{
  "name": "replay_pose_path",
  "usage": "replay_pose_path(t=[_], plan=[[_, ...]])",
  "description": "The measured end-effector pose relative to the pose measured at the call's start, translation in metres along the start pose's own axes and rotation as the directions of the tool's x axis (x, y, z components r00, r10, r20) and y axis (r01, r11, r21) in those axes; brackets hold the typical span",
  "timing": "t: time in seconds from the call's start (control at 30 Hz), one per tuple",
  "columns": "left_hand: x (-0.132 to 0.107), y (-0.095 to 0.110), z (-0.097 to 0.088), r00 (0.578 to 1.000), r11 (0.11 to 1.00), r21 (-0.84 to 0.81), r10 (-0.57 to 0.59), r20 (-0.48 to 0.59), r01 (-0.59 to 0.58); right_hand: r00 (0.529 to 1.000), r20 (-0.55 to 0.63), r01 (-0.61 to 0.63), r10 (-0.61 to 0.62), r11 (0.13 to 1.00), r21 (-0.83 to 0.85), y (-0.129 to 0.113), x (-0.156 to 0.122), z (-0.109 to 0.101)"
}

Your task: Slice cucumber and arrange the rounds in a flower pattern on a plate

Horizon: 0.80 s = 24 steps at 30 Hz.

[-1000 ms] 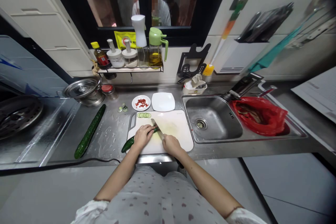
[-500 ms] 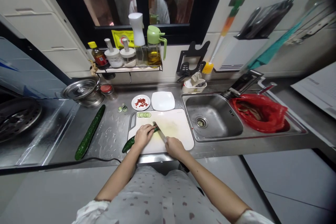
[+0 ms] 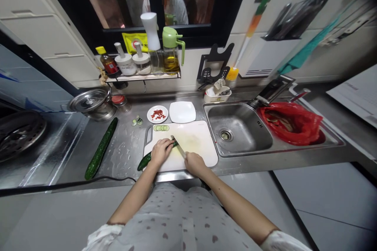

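We are pinning dark green cucumber (image 3: 144, 161) under curled left hand (image 3: 160, 152) | right hand (image 3: 194, 163) clenching slim steel knife (image 3: 178, 147) | probably risking a nick: blade just beside left hand

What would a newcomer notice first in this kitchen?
In the middle, the left hand holds a cucumber on the white cutting board while the right hand holds a knife on it. A red plastic bag lies right of the sink basin; a whole cucumber lies on the counter, left.

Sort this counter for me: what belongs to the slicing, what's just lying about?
In use: left hand, held cucumber, right hand, knife, cutting board, cut slices.
Lying about: whole cucumber, chili plate, empty plate, red bag, steel pot.
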<state>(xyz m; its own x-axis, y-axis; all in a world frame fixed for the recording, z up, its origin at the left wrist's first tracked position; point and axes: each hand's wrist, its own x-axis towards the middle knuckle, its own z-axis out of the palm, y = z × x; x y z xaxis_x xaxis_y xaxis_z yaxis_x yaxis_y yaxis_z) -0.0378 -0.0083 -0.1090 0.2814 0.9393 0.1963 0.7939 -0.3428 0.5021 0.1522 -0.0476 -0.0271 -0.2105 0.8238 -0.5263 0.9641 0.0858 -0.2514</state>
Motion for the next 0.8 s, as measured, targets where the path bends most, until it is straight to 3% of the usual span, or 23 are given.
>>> replay_pose_path(t=[0.2,0.57,0.8], plan=[[0.000,0.000,0.001,1.000,1.000,-0.018,-0.007,-0.004,0.007,1.000,0.012,0.001,-0.001,1.000,-0.009,0.002,-0.006,0.002],[0.000,0.001,-0.001,1.000,1.000,-0.013,-0.014,0.002,0.014,1.000,-0.005,0.018,-0.018,1.000,-0.002,-0.006,0.014,0.001],[0.000,0.001,-0.002,1.000,1.000,-0.010,-0.020,0.008,0.021,1.000,0.012,-0.002,0.002,1.000,-0.017,-0.002,0.003,0.006]])
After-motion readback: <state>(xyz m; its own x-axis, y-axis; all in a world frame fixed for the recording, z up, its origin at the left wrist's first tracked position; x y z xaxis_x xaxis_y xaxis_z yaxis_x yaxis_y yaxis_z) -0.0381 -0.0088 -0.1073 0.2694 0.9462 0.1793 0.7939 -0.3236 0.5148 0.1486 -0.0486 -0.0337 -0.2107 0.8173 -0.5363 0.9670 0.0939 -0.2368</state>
